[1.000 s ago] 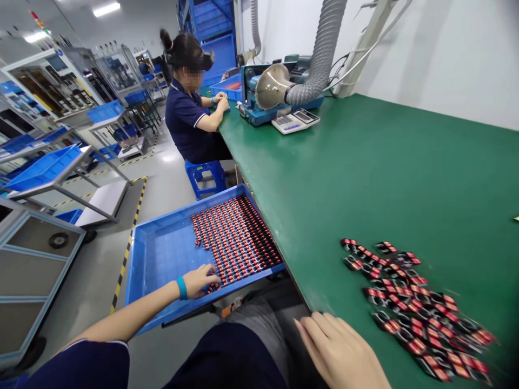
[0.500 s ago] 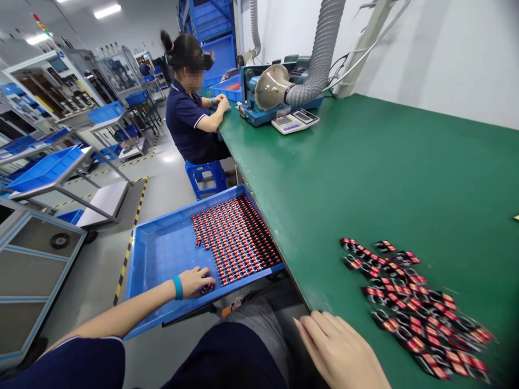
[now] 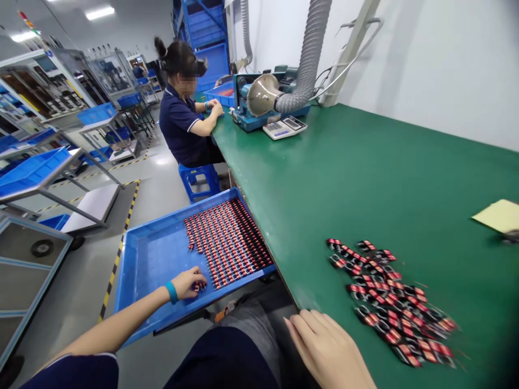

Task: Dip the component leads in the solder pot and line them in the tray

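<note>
Inside the blue tray [image 3: 152, 232], my left hand [image 3: 187, 283] is bent down with its fingers closed around a few small red-and-black coil parts [image 3: 199, 287]. To the right of that hand, rows of the same coil parts [image 3: 227, 243] stand close together over the tray's right part. My right hand [image 3: 324, 346] rests at the front edge of the green table [image 3: 381, 178], fingers side by side and holding nothing that I can see. A loose heap of more coil parts [image 3: 389, 302] lies on the table to its right.
A co-worker [image 3: 178, 119] sits at the table's far end on a blue stool [image 3: 198, 181]. Near them stand a machine with a suction hood [image 3: 263, 94], a grey hose [image 3: 312, 54] and a calculator [image 3: 284, 127]. A yellow paper [image 3: 498, 217] lies at the right.
The view has turned slightly to the right, so the yellow paper shows more fully. My left hand stays low in the tray with the parts; my right hand still rests at the table edge.
</note>
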Motion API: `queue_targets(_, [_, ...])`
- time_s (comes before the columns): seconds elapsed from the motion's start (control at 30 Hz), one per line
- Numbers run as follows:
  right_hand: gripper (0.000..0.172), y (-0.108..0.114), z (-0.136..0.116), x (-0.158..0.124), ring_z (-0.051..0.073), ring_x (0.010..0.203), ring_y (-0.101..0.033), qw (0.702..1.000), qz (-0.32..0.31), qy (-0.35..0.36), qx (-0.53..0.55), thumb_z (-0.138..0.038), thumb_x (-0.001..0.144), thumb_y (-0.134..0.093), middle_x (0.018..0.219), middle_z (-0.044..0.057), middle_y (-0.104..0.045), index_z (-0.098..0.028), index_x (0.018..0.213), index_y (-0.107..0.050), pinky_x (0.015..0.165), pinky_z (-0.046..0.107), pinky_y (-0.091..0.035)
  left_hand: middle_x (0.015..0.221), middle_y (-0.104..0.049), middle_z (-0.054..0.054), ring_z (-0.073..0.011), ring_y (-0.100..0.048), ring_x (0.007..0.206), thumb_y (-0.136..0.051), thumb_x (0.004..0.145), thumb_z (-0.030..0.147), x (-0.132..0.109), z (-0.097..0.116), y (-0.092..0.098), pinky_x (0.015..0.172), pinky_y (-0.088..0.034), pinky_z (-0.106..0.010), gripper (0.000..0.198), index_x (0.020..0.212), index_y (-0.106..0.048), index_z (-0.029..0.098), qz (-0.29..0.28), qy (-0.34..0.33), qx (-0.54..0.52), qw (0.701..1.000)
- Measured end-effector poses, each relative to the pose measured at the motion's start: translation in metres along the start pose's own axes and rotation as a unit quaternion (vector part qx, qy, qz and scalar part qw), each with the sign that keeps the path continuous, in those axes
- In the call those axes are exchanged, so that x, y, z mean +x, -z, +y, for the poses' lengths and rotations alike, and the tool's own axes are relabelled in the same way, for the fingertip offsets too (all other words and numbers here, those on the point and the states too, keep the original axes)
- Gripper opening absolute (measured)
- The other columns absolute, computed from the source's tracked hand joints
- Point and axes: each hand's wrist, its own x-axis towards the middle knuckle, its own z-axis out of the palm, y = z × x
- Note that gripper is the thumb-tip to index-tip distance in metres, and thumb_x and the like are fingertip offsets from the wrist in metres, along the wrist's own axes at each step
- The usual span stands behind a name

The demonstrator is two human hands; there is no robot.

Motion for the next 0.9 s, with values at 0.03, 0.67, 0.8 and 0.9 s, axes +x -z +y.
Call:
queue_targets(0.03, [0.043, 0.000, 0.000, -0.001, 0.017, 0.056, -0.042, 1.000, -0.001, -0.003, 0.000, -0.020, 0.103, -0.033, 0.057, 0.001, -0.050, -0.020, 0.065, -0.053, 0.063, 0.031, -0.028, 0.111, -0.060, -0.007, -0.0178, -0.061, 0.086, -0.067, 0.088, 0.028, 0.001, 0.000, 0.000, 0.075, -0.055, -0.035, 0.026, 0.110, -0.060, 0.016, 0.014, 0.013, -0.011, 1.000])
queue_targets(0.67, [0.021, -0.002, -0.006, -0.012, 0.017, 0.059, -0.051, 0.995, -0.041, -0.050, -0.073, -0.013, 0.080, -0.065, 0.062, -0.002, -0.056, -0.022, 0.067, -0.050, 0.062, 0.030, -0.031, 0.110, -0.060, -0.006, -0.0184, -0.061, 0.087, -0.073, 0.078, 0.014, 0.135, 0.273, 0.132, 0.082, -0.055, -0.039, 0.028, 0.105, -0.064, 0.015, 0.085, -0.229, -0.059, 0.968])
queue_targets(0.8, [0.021, 0.000, -0.007, -0.011, 0.017, 0.059, -0.052, 0.994, -0.043, -0.056, -0.085, -0.011, 0.078, -0.066, 0.063, -0.003, -0.057, -0.022, 0.068, -0.051, 0.061, 0.031, -0.032, 0.125, -0.057, -0.011, -0.0209, -0.063, 0.089, -0.078, 0.077, 0.026, 0.152, 0.299, 0.134, 0.083, -0.056, -0.044, 0.050, 0.121, -0.058, 0.017, 0.074, -0.256, -0.039, 0.963])
queue_targets(0.9, [0.020, 0.001, -0.006, -0.009, 0.017, 0.060, -0.053, 0.994, -0.039, -0.059, -0.080, -0.012, 0.080, -0.064, 0.064, -0.003, -0.057, -0.022, 0.068, -0.051, 0.063, 0.031, -0.033, 0.145, -0.040, -0.012, -0.0163, -0.064, 0.084, -0.084, 0.069, 0.030, 0.129, 0.274, 0.142, 0.079, -0.059, -0.035, 0.083, 0.140, -0.042, 0.025, 0.104, -0.262, -0.063, 0.957])
